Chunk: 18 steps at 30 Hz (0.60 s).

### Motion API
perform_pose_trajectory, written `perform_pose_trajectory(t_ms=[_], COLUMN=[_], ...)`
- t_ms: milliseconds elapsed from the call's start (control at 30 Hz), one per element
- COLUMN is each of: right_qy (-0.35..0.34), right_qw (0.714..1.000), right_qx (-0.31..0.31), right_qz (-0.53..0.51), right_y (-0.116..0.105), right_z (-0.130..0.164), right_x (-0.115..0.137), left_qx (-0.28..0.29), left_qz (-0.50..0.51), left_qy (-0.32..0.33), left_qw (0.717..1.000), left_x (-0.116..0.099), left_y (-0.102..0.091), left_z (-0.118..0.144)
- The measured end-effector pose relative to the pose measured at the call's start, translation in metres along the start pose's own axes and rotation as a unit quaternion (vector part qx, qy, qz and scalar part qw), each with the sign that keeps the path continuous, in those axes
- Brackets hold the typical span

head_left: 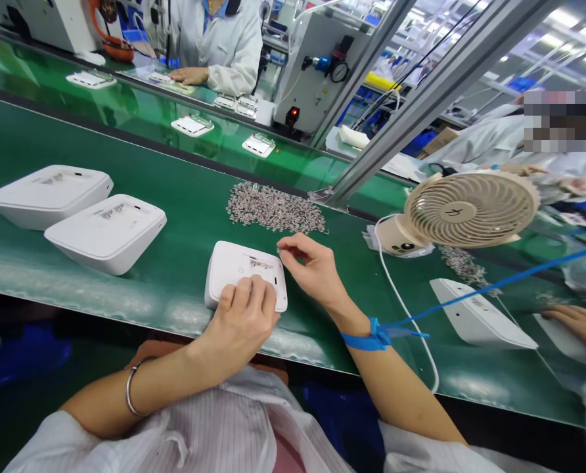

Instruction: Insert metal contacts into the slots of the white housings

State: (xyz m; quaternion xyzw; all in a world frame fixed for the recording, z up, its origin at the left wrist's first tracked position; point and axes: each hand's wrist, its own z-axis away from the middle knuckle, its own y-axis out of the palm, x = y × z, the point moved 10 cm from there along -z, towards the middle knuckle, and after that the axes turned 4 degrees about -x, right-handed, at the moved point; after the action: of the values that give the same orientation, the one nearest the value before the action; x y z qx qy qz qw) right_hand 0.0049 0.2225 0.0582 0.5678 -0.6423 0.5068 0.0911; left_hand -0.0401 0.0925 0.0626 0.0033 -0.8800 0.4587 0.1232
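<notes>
A white plastic housing [234, 263] lies on the green belt in front of me. My left hand [241, 318] rests on its near edge, fingers curled over it and holding it down. My right hand [310, 263] hovers at the housing's far right corner, thumb and forefinger pinched on a small metal part [278, 250]. A blue strap [369, 335] wraps my right wrist, its blue cord running off to the right. Just beyond lies a heap of small metal parts [273, 209].
Two more white housings [108, 230] [46, 194] lie to the left on the green belt [184, 190]. A beige desk fan [463, 210] with a white cable stands to the right, beside another housing [477, 318] and a co-worker's hand [576, 325]. Across the belt, a person in white [219, 46] works.
</notes>
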Motion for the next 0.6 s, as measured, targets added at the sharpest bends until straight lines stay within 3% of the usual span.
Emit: perform_pose_trajectory(t_ms=[133, 367, 600], right_qy=[-0.036, -0.085, -0.064], right_qw=[0.998, 0.994, 0.995], right_qx=[0.047, 0.054, 0.07], right_qz=[-0.027, 0.045, 0.032], right_y=[0.009, 0.012, 0.014], right_z=[0.007, 0.009, 0.014], right_x=[0.024, 0.033, 0.035], left_qx=[-0.018, -0.032, -0.03], left_qz=[0.004, 0.01, 0.007], left_qy=[-0.004, -0.007, -0.009], left_qw=[1.0, 0.999, 0.999], left_x=[0.0, 0.001, 0.0], left_y=[0.0, 0.0, 0.0], left_z=[0.0, 0.003, 0.003])
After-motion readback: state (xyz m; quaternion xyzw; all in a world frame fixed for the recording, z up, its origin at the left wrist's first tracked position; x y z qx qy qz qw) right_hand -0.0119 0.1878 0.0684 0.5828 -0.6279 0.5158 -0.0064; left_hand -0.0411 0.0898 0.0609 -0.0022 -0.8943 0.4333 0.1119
